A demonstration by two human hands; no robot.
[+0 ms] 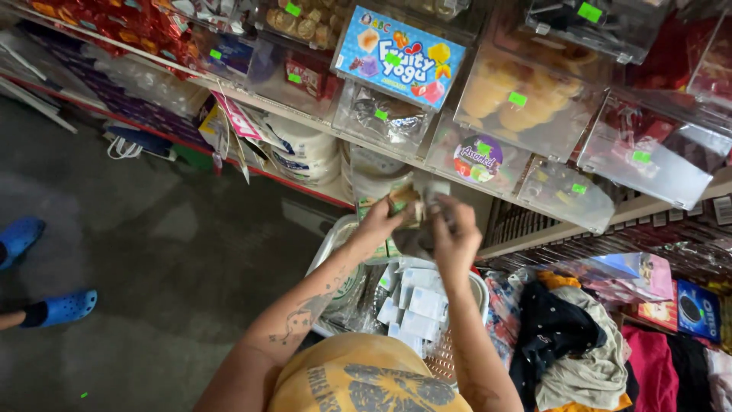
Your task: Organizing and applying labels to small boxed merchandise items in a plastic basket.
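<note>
— Below the shelf of clear plastic snack bins [534,107], what do the hands hold?

— The left hand [379,223] pinches a small green-and-tan packet [402,200]; the right hand [455,233] curls its fingers around a blurred pale item touching it.

— And beneath them?

— A white plastic basket [335,244] of small white-and-blue sachets [419,301], beside a heap of coloured clothes [579,343].

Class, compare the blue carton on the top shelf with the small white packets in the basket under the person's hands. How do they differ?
The blue carton is one large, brightly coloured box with cartoon pictures; the white packets are many, small and plain with pale blue marks. The blue carton leans at the shelf front, high above both hands; the white packets lie heaped in a basket just below them. Both are rectangular packaged goods.
</note>
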